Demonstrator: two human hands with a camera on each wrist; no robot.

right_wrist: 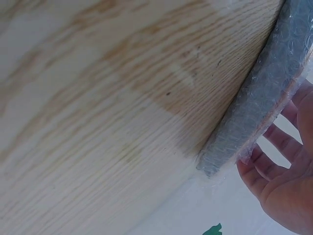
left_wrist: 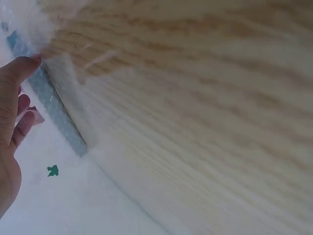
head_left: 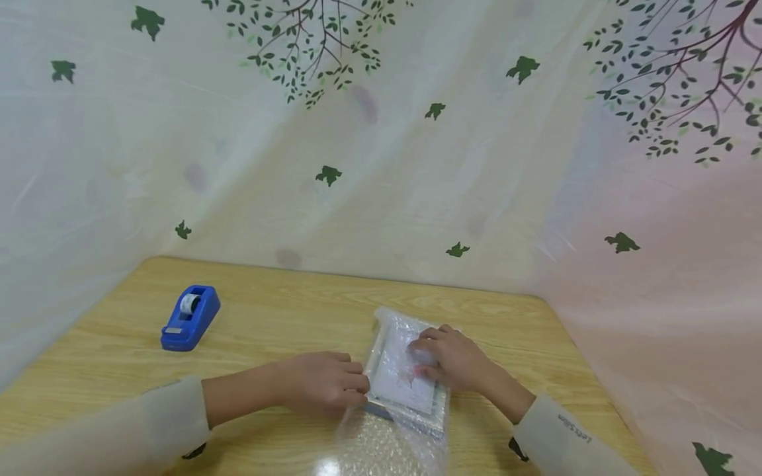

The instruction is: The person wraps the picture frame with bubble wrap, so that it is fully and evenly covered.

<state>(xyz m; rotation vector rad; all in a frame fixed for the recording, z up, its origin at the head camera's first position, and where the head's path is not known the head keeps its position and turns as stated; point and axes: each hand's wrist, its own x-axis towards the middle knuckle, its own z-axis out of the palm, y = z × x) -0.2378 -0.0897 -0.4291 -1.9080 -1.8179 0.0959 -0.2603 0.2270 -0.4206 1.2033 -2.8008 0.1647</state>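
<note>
Left hand (head_left: pixel 324 382) rests with its thumb against the side of a frame (head_left: pixel 395 363) covered in bubble wrap (head_left: pixel 381 446), fingers bent, while the right hand (head_left: pixel 455 360) curves over the frame's right part with its fingertips touching the covering; whether either one pinches the wrap, I cannot tell. Largest around them is a pale curtain (head_left: pixel 387 218), printed with leafy branches and dark green shapes (bird or leaf, hard to say), which borders the back and both sides of the wood-grained table (head_left: pixel 286 304). Light sleeves (head_left: pixel 137 423) reach in from the two lower corners, the right one bearing small dark lettering. Between the hands, right of the table's middle, the frame lies flat, its whitish face showing a faint pink mark through the clear layer. From its near end a loose sheet of the wrap spreads toward the person. Farther back on the left, well apart from both hands, sits a blue tape dispenser (head_left: pixel 193 325), with a small roll of tape (head_left: pixel 189 303) in it.
</note>
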